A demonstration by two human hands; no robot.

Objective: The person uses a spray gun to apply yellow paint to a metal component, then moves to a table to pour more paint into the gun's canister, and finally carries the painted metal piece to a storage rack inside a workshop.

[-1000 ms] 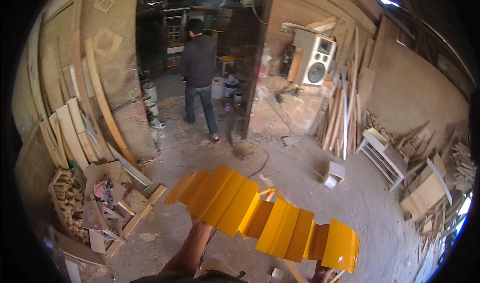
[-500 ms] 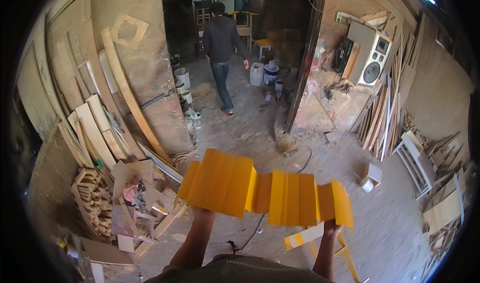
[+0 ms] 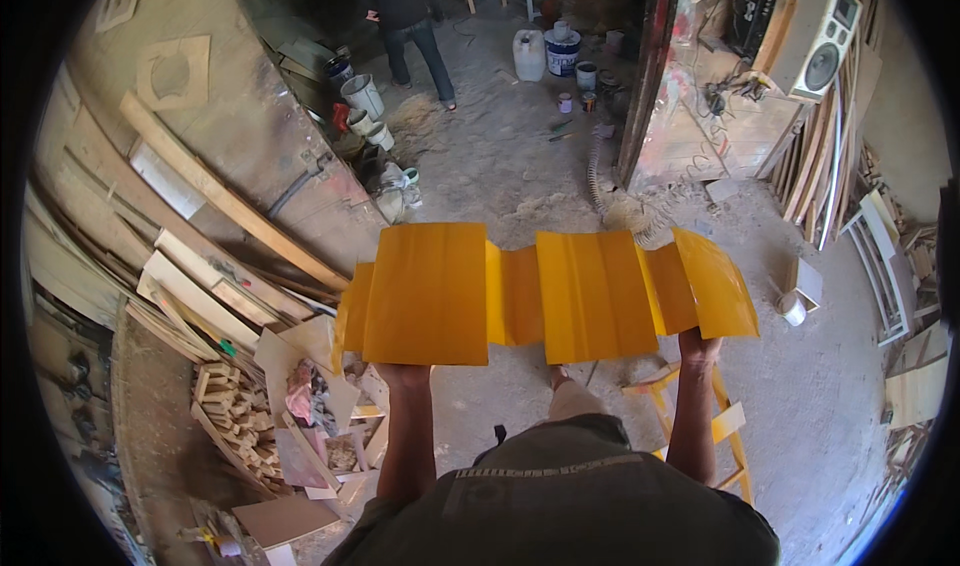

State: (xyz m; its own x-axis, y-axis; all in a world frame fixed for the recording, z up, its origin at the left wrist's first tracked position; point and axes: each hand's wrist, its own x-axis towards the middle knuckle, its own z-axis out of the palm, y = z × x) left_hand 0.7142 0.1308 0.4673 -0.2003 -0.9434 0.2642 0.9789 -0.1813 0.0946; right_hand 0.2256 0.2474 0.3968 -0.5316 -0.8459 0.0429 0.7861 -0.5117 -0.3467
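Across the middle of the head view, a wide row of glossy yellow panels (image 3: 598,291) is held up in front of me. Some panels stand nearer and others sit farther back, so the row looks stepped; how they join is not visible. My left hand (image 3: 403,375) is closed under the left part of the row, most of its fingers covered by a panel. Gripping the lower edge toward the right end is my right hand (image 3: 699,347), its fingers partly covered. Below the row, near my right forearm, stands a yellow frame (image 3: 745,456) with slats.
A person (image 3: 415,31) walks in the doorway ahead. Buckets (image 3: 362,96) and a white jug (image 3: 529,56) stand on the floor there. Wood offcuts (image 3: 235,411) lie at left, below leaning boards (image 3: 230,191). A speaker (image 3: 825,61) hangs at right, above leaning strips (image 3: 820,171).
The yellow panels and both hands have risen in the view and now face me more squarely. My view has tilted down and shifted. The person has moved farther into the doorway.
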